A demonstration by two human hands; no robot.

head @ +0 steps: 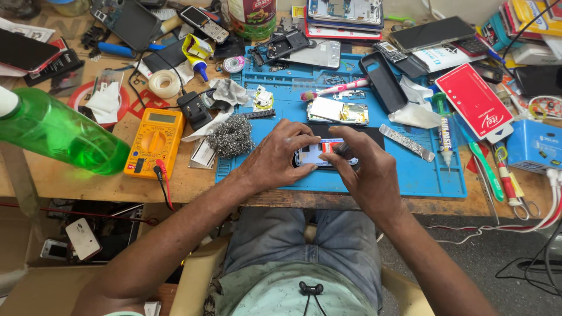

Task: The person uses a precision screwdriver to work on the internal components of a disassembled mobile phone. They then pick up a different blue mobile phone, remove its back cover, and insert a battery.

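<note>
- Opened phone [314, 155]: a small handset with its back off, pale inner frame and an orange-red patch showing, lies flat on the near middle of the blue work mat [421, 175], between the two hands.
- Left hand [275, 158]: rests over the phone's left end, fingers curled down onto its top edge and thumb at its near side, clamping it in place.
- Right hand [363, 169]: covers the phone's right end, fingers bent and pinched together around a thin dark tool [341, 149] whose tip meets the phone near the orange-red patch.
- Just behind the phone, on the same mat, lies a second stripped handset [338, 111] with a white panel and a yellowish board exposed.
- A wad of steel wool [230, 136] sits at the mat's left edge, near the left hand.
- A flat metal strip [407, 142] lies on the mat to the right of the hands, slanting down to the right.
- A black phone case [383, 82] lies open side up at the mat's far right.
- A yellow multimeter [154, 142] sits on the wooden bench left of the mat, its red and black leads trailing off the near edge.
- A green plastic bottle [58, 131] lies on its side at the far left.
</note>
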